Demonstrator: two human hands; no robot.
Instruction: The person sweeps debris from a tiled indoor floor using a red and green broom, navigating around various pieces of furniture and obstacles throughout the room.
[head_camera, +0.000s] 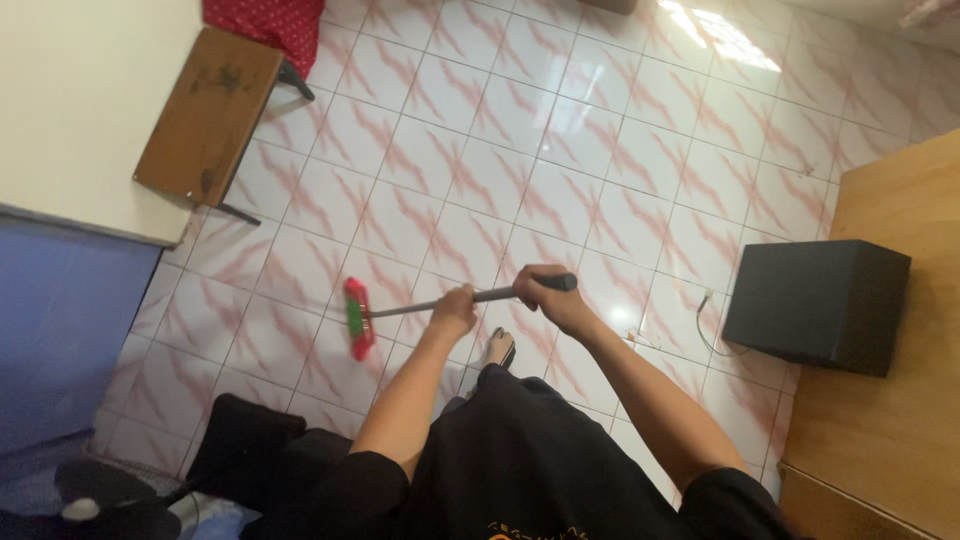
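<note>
A broom with a grey handle (495, 295) and a red and green head (357, 318) reaches down to the white tiled floor (520, 150). My left hand (455, 310) grips the handle partway down. My right hand (548, 297) closes round the handle's black top end. The broom head rests on the tiles to the left of my feet. One foot in a dark sandal (497, 348) shows below the handle.
A small wooden bench (208, 112) stands at the upper left beside a pale wall and a red cloth (265, 22). A black box (815, 303) sits at the right next to wooden furniture (885, 330), with a thin cable (706, 325) on the floor. Dark bags (245, 450) lie at the lower left.
</note>
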